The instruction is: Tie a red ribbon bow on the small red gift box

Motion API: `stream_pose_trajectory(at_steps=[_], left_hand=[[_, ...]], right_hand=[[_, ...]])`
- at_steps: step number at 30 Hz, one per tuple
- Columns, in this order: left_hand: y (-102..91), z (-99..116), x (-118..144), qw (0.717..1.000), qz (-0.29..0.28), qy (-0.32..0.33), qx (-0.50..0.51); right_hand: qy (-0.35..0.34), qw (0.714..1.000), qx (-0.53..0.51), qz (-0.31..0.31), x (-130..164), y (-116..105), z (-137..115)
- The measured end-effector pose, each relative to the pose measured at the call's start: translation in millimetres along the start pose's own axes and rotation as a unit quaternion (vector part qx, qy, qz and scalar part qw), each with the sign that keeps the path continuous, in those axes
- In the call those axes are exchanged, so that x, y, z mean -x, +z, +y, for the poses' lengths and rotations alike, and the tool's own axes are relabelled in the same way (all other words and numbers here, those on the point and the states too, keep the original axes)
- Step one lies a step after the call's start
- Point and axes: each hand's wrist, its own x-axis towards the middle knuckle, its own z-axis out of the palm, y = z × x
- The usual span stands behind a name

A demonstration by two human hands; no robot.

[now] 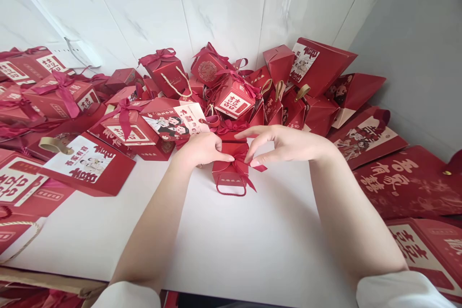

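1. My left hand (202, 150) is curled, thumb and forefinger pinched on the left side of the ribbon bow (238, 158) on top of a small red gift box (231, 171).
2. My right hand (285, 144) reaches in from the other side, its thumb and forefinger pinching the right loop of the same bow, the other fingers spread loosely above it.
3. The small red gift box stands upright on the white worktop (231, 240), about midway between its left and right edges and toward the back; a cord handle (231, 191) hangs down its near face.
4. Both my forearms lie across the bare middle of the worktop, white sleeves showing at the near edge.
5. Along the left edge lie flat red boxes with white printed labels, one bearing a gold loop handle (54, 144).
6. Along the right edge lie large flattened red bags (407, 183) with gold characters.
7. Just behind the small box sits a red box with a cartoon couple label (173, 122), and beside it one tied with a magenta ribbon (124, 120).
8. Further back, against the white tiled wall (216, 5), more red boxes and bags are heaped, some tilted, some with ribbons or rope handles.
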Motion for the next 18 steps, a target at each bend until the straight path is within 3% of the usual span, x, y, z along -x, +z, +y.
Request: stream_pose_trajectory(at_steps=[5, 9, 12, 15, 18], left_hand=[[-5.6, -8.3, 7.4, 0.993, -0.055, 0.027, 0.105], [-15.0, -5.2, 14.5, 0.989, -0.013, 0.097, 0.113], [-16.2, 1.6, 15.4, 0.991, 0.025, 0.102, 0.086], [-12.0, 5.5, 13.3, 0.991, -0.001, 0.096, 0.093], [-7.3, 5.1, 10.5, 0.990, -0.013, 0.103, 0.097]], right_hand=[[0.033, 0.994, 0.059, 0.091, -2.0, 1.1, 9.1], [0.053, 0.991, 0.062, 0.103, -3.4, 2.0, 12.0], [0.125, 0.986, 0.089, 0.071, -3.7, 2.1, 11.5], [0.198, 0.972, 0.125, -0.015, -4.8, 3.9, 8.6], [0.215, 0.966, 0.126, -0.062, -7.2, 7.3, 5.8]])
